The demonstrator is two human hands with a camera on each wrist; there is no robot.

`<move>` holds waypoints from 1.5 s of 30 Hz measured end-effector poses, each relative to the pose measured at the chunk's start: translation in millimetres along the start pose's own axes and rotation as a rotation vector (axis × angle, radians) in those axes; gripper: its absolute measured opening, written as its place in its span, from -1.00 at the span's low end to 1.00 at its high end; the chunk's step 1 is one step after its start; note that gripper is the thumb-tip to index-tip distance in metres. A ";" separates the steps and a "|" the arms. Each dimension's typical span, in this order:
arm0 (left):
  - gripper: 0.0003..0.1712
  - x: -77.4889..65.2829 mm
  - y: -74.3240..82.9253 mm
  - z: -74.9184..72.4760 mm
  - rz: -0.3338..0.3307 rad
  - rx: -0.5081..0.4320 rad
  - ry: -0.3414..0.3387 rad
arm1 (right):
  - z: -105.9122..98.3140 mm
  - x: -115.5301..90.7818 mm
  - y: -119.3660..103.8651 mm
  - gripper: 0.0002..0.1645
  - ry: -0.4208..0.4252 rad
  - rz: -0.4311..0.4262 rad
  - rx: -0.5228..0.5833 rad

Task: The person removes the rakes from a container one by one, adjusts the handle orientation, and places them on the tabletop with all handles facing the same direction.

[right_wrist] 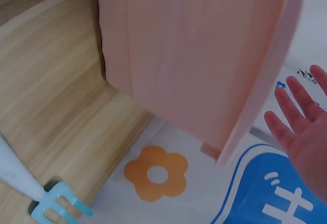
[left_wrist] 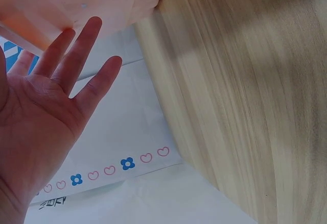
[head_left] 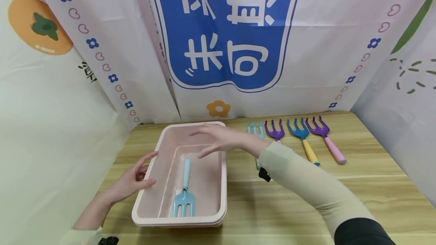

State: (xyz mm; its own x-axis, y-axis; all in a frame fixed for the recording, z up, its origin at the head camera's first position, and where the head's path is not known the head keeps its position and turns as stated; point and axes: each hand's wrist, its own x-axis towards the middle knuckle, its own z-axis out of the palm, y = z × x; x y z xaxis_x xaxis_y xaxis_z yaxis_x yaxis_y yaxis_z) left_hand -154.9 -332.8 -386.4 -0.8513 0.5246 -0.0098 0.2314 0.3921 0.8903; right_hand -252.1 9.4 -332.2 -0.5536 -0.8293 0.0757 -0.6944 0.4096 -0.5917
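A pale pink plastic bin [head_left: 223,188] stands on the left part of the table. Inside it lies a light blue hand fork [head_left: 184,199], tines toward the front. My left hand [head_left: 131,180] is beside the bin's left wall, fingers spread near the rim; the left wrist view shows its palm [left_wrist: 43,106] facing the pink wall. Over the bin's back right portion hovers my right hand [head_left: 221,139], fingers extended, holding nothing. In the right wrist view, that hand [right_wrist: 309,137] appears beyond the bin's rim [right_wrist: 255,91].
Several hand forks lie in a row right of the bin: a light blue one [head_left: 255,127] partly behind my right arm, a purple one [head_left: 275,133], a blue one with yellow handle [head_left: 309,150], a purple one with pink handle [head_left: 334,149]. Printed cloth [head_left: 306,97] walls the wooden table [head_left: 289,207].
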 end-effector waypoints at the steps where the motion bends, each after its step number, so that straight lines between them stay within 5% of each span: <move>1: -0.09 0.1 0.1 -0.1 -0.003 0.007 0.001 | 3.4 4.1 0.3 -0.13 -0.017 -0.001 -0.019; 25: -0.06 1.4 1.2 -1.3 -0.043 -0.007 0.005 | 77.8 57.9 -2.3 -0.02 -0.383 0.114 -0.278; 39: -0.06 1.3 1.7 -1.0 -0.073 0.002 0.007 | 86.5 60.2 -6.8 -0.04 -0.599 0.166 -0.154; 45: -0.06 1.2 1.8 -0.8 -0.077 -0.001 0.007 | 87.3 59.0 -6.1 -0.05 -0.618 0.196 -0.196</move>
State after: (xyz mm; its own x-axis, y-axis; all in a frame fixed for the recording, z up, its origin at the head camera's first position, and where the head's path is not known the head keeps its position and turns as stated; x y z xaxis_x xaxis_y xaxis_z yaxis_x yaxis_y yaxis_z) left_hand -155.9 -332.1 -384.5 -0.8701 0.4872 -0.0751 0.1644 0.4303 0.8876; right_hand -240.4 -75.2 -394.1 -0.3540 -0.7735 -0.5256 -0.7104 0.5880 -0.3868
